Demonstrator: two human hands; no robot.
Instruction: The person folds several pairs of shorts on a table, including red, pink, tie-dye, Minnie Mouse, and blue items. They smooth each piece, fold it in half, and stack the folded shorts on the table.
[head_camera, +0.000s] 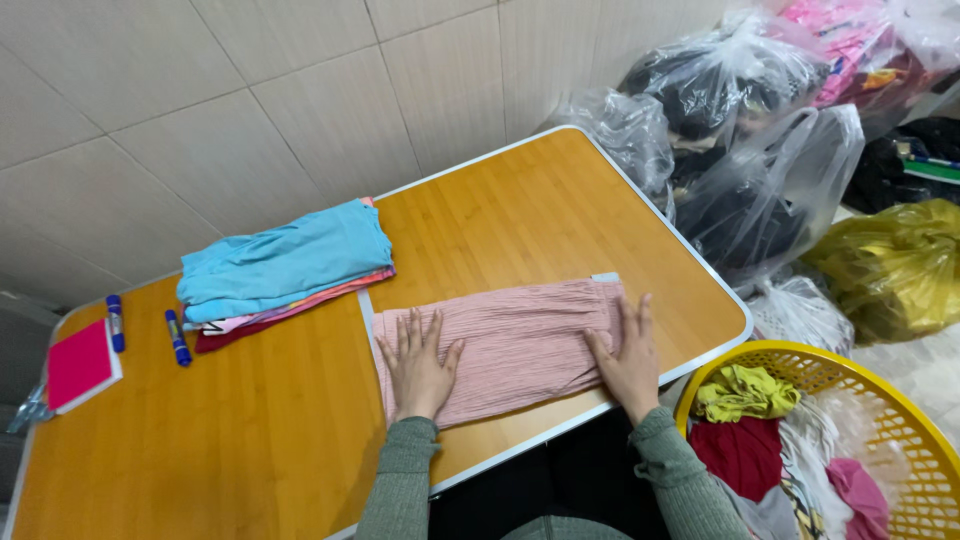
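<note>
A pink ribbed garment (515, 335) lies folded into a long flat strip near the front edge of the wooden table (520, 215). My left hand (418, 362) rests flat on its left end, fingers spread. On the right end my right hand (628, 358) presses down flat, fingers apart. Neither hand grips the cloth. Both sleeves are grey-green knit.
A stack of folded clothes (285, 265) with a light blue piece on top sits at the table's back left. Two blue markers (177, 338) and a pink notebook (80, 365) lie further left. A yellow basket (900, 420) of clothes stands right; plastic bags (740, 110) of clothes fill the corner.
</note>
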